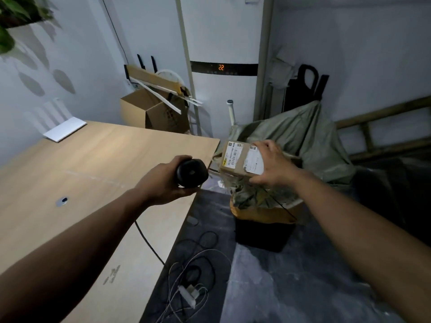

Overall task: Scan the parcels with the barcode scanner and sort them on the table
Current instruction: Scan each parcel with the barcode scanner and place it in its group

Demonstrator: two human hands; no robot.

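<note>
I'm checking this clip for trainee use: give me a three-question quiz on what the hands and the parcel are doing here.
1. True or false: the parcel lies flat on the table.
2. Which hand grips the scanner? A) left hand B) right hand C) neither
3. Fill in: the parcel's printed labels face ____ the camera.

Key:
1. False. The right hand holds it off the table's far corner, above a sack.
2. A. The right hand holds the parcel.
3. Towards; the barcodes show on its upper face.
</note>
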